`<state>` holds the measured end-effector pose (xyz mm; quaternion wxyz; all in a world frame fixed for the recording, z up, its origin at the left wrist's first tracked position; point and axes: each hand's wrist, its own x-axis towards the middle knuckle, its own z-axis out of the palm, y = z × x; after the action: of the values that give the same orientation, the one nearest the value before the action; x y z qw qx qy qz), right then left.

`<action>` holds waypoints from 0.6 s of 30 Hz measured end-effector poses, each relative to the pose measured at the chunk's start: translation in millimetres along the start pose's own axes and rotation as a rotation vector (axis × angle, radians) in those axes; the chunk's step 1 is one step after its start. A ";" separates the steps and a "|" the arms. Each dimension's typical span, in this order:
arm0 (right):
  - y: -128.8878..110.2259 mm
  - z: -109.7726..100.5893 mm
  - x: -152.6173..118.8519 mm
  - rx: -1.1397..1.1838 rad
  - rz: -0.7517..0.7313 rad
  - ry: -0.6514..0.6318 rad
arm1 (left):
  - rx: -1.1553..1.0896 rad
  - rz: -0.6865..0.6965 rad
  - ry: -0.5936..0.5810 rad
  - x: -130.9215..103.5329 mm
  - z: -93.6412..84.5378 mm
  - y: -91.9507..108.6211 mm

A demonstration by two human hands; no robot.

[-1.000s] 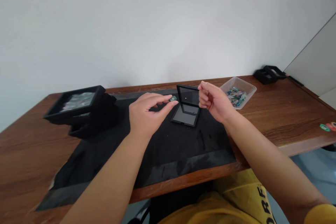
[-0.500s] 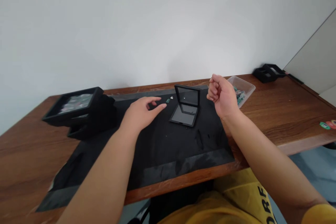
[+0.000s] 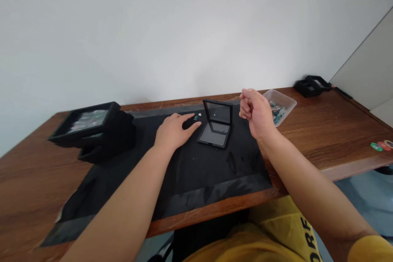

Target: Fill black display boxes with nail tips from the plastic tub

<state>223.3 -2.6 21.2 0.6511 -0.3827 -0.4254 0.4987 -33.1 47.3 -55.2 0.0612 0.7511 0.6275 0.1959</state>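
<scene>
On the black mat [image 3: 196,180], my left hand [image 3: 175,131] reaches toward a small dark green piece [image 3: 195,118]. Its thumb and forefinger are apart on either side of that piece. A tiny white piece [image 3: 199,114] lies just behind it. To the right, a black hinged case [image 3: 215,133] stands with its framed, see-through lid raised. My right hand [image 3: 256,112] is held up between the case and a clear plastic tub [image 3: 287,100], its fingers curled closed. Whatever those fingers may hold is hidden. Small green and pale pieces [image 3: 277,111] lie in the tub.
Stacked black cases [image 3: 92,127] stand on the left of the wooden table [image 3: 331,131], the top one showing pale contents. More black cases [image 3: 313,86] sit at the back right. Small coloured round items [image 3: 382,146] lie near the right edge. A wall rises behind.
My left hand has moved right and slightly forward, its fingertips coming to the green piece. My right hand stays raised and curled, with little movement.
</scene>
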 end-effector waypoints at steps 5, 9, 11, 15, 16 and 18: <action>8.0 1.6 1.2 -0.029 0.017 0.004 | -0.058 -0.018 0.069 2.4 7.6 11.8; 8.5 0.0 2.6 -0.006 0.053 -0.024 | -0.136 0.017 0.062 1.6 7.3 9.6; 5.7 -0.7 2.6 -0.005 0.081 -0.046 | -0.149 0.041 0.049 0.6 6.9 7.5; -2.3 0.8 0.8 -0.005 0.135 -0.082 | -0.113 0.015 0.013 -1.0 5.0 1.8; -4.1 1.6 0.2 0.018 0.163 -0.100 | -0.102 -0.007 -0.002 -1.2 4.0 -0.1; -7.0 3.0 -1.0 0.079 0.236 -0.143 | -0.099 -0.054 -0.036 -1.2 1.4 -4.0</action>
<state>222.6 -4.8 28.5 0.5704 -0.3677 -0.4027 0.6141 -36.4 47.2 -58.1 0.1150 0.7334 0.6358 0.2114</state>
